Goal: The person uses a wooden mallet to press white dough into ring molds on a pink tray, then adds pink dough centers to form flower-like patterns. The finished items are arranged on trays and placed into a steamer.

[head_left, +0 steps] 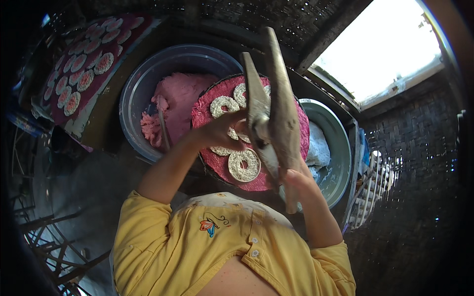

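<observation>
A wooden lever press (281, 108) with two long arms joined by a pivot stands tilted in front of me. My right hand (295, 180) is closed round its lower end, with some fingers hidden behind the wood. My left hand (222, 130) reaches in beside the press over a round, pink-covered board (215, 165). Its thumb and fingers are apart, their tips partly hidden by the press. On the board lie several white, lacy dough rings; one ring (244, 165) sits near the front edge, another (223, 105) behind my left hand.
A large dark-blue basin (129, 108) at left holds pink dough (180, 93) and a stick-like tool (163, 129). At right, a grey-green basin (340, 170) holds pale bluish dough (317, 145). A tray (106, 106) with several pink-and-white rounds is far left. A bright window (380, 49) opens at upper right.
</observation>
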A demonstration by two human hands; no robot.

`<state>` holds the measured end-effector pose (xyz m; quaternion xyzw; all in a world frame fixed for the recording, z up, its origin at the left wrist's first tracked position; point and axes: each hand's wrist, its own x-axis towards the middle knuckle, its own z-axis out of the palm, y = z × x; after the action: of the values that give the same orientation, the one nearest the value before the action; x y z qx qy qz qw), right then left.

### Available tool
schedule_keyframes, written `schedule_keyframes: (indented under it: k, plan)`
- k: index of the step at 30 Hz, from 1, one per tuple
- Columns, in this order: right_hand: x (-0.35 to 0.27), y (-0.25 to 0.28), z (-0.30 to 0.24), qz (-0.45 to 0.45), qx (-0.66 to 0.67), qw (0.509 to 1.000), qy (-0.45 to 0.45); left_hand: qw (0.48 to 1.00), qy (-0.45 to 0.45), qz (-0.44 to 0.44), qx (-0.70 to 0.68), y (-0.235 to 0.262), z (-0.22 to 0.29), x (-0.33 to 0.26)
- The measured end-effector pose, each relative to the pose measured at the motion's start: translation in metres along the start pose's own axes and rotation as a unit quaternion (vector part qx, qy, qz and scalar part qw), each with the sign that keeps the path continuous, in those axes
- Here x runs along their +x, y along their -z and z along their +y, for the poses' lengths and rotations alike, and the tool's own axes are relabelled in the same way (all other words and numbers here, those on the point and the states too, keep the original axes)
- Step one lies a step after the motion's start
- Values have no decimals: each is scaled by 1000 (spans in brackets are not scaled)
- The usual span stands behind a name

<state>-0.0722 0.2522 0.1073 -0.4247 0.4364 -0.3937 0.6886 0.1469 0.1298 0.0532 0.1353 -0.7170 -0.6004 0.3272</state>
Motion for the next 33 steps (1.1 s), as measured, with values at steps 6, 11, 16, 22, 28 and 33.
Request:
schedule_keyframes:
  k: [6, 11, 16, 22, 28, 33]
  plan:
    - [12, 9, 22, -2, -145, 986, 77, 976, -12, 170, 135, -10, -14, -27]
    - [17, 14, 52, 212, -533, 818, 38, 959, -120, 229, 119, 33, -10, -76]
    - [23, 12, 71, 253, -584, 770, 45, 942, -181, 231, 160, 54, -2, -94]
    - [28, 12, 74, 250, -603, 757, 36, 942, -234, 143, 194, 71, -2, -99]
    - [32, 6, 80, 278, -620, 729, 91, 963, -216, 77, 142, 70, -3, -94]
    - [26, 19, 53, 321, -596, 726, 121, 964, -209, 82, 139, 63, 0, -91]
